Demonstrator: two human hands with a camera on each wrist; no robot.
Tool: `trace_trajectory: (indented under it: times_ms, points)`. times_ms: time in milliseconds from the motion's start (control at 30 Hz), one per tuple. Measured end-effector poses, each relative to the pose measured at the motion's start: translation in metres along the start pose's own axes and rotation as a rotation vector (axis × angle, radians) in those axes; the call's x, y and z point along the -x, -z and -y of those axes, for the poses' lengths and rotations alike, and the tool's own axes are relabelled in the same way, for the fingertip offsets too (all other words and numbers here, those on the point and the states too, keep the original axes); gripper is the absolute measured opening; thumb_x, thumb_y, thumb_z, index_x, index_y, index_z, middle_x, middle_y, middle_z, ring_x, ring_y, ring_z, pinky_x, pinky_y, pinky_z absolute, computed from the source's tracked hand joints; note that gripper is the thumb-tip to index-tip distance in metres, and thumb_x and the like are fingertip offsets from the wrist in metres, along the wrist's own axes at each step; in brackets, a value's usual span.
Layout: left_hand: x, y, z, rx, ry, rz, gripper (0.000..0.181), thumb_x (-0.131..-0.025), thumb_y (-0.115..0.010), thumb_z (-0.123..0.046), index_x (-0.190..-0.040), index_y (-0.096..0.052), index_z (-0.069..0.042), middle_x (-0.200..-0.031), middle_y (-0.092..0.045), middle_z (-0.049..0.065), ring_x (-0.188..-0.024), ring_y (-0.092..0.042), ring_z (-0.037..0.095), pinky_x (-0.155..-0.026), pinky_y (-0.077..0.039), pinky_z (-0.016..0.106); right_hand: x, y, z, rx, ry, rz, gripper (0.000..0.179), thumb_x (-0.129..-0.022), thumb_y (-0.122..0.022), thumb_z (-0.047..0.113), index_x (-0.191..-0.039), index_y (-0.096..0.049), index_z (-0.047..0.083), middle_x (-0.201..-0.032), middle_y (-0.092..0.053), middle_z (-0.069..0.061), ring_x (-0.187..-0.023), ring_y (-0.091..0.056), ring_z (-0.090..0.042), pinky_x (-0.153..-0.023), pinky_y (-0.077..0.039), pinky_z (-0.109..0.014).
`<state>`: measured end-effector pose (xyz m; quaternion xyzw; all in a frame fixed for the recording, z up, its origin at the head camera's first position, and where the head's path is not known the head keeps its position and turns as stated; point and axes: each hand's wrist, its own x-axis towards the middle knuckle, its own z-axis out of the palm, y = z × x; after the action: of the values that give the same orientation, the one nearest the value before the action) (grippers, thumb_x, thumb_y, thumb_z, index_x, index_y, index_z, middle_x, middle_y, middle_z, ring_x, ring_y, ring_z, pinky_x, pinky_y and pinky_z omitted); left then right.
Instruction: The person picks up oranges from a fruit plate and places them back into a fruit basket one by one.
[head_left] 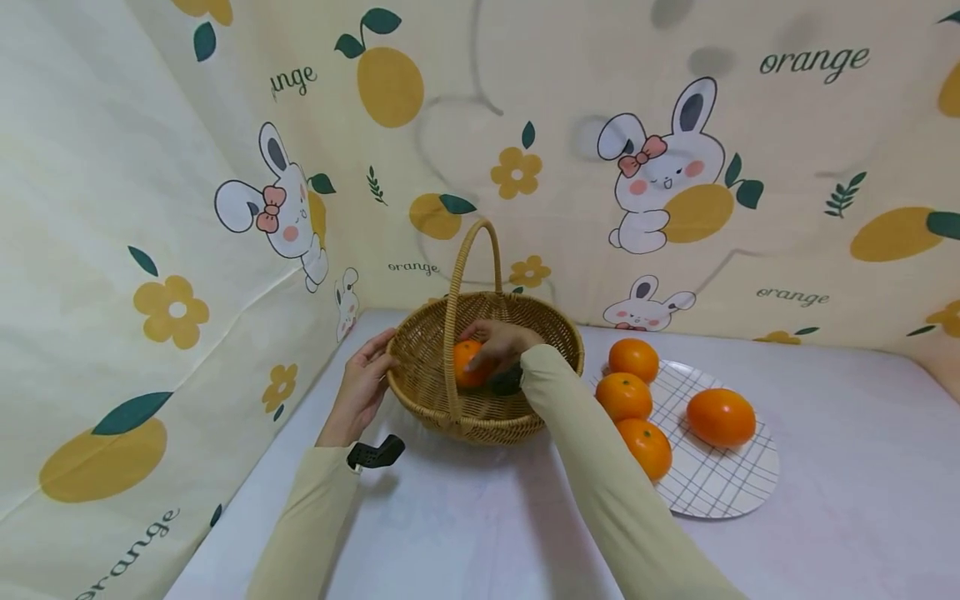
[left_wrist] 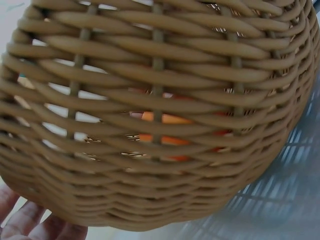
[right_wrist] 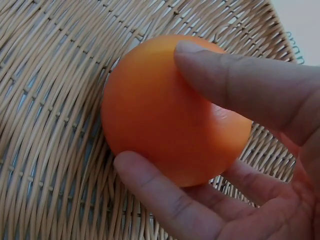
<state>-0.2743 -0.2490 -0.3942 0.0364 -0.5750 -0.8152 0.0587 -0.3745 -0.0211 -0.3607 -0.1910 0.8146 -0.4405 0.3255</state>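
Note:
A woven wicker basket (head_left: 420, 392) with a tall arched handle stands near the back wall. At its left rim, my left hand (head_left: 362, 387) holds the edge between thumb and fingers; in the left wrist view only the fingertips (left_wrist: 30, 222) show below the weave. My right hand (head_left: 506, 344) reaches down inside the basket, behind the handle. It grips an orange (right_wrist: 155, 110), thumb on one side and fingers round the other. This fruit lies close against the wicker (right_wrist: 55, 120) in the right wrist view. Through gaps in the weave, orange colour shows in the left wrist view.
Right of the basket lies a white checked plate (head_left: 720, 492) bearing several oranges, one (head_left: 722, 418) apart from the others. My right forearm (head_left: 600, 467) passes beside it. A printed cloth wall (head_left: 555, 75) rises behind and to the left of the white table (head_left: 465, 517).

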Motion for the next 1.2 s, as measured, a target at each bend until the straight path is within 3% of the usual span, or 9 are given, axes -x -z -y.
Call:
trace_trajectory:
  times_ms: [200,500,667,800,967,1200]
  points:
    - [0.0,-0.004,0.001,-0.005,0.002,0.0,0.058,-0.087,-0.044,0.014,-0.144,-0.039,0.003,-0.145,-0.041,0.018,-0.126,-0.042,0.028,-0.084,-0.049,0.025,0.008,0.004,0.003,0.085,-0.001,-0.006,0.061,-0.085,-0.073,0.007,-0.14,-0.047,0.012,-0.148,-0.032,-0.019,-0.122,-0.046,-0.035,-0.08,-0.052,-0.046]
    - [-0.001,-0.007,0.002,-0.01,-0.005,0.01,0.057,-0.089,-0.044,0.014,-0.145,-0.039,0.003,-0.146,-0.041,0.018,-0.129,-0.04,0.03,-0.087,-0.048,0.027,0.02,0.017,0.01,0.133,-0.01,-0.016,0.066,-0.083,-0.075,0.009,-0.142,-0.047,0.011,-0.141,-0.041,-0.016,-0.12,-0.047,-0.033,-0.077,-0.052,-0.041]
    - [0.0,-0.006,0.002,0.004,0.004,0.008,0.057,-0.09,-0.044,0.014,-0.145,-0.039,0.002,-0.146,-0.04,0.019,-0.128,-0.04,0.029,-0.087,-0.047,0.026,0.033,0.031,0.024,0.092,-0.009,-0.033,0.068,-0.086,-0.072,0.011,-0.146,-0.041,0.011,-0.145,-0.037,-0.017,-0.131,-0.037,-0.036,-0.087,-0.047,-0.054]
    - [0.0,-0.005,0.002,0.019,0.007,0.003,0.057,-0.09,-0.043,0.014,-0.146,-0.038,0.002,-0.146,-0.04,0.018,-0.126,-0.041,0.027,-0.084,-0.047,0.023,0.046,0.045,0.033,0.06,0.057,-0.017,0.066,-0.089,-0.07,0.016,-0.146,-0.039,0.012,-0.143,-0.039,-0.016,-0.13,-0.038,-0.034,-0.089,-0.046,-0.055]
    - [-0.001,-0.005,0.001,0.019,0.011,0.002,0.057,-0.091,-0.043,0.014,-0.146,-0.037,0.002,-0.146,-0.039,0.019,-0.124,-0.043,0.025,-0.085,-0.047,0.023,0.071,0.063,0.033,-0.036,0.17,-0.017,0.057,-0.092,-0.067,0.019,-0.143,-0.042,0.012,-0.142,-0.042,-0.017,-0.125,-0.045,-0.035,-0.085,-0.05,-0.044]
    - [0.001,-0.003,-0.001,0.019,0.02,-0.006,0.058,-0.091,-0.042,0.013,-0.147,-0.036,0.002,-0.148,-0.038,0.018,-0.125,-0.042,0.024,-0.087,-0.046,0.024,0.122,0.083,0.021,-0.145,0.331,-0.173,0.047,-0.092,-0.066,0.017,-0.136,-0.049,0.009,-0.132,-0.052,-0.013,-0.12,-0.049,-0.033,-0.094,-0.044,-0.049]
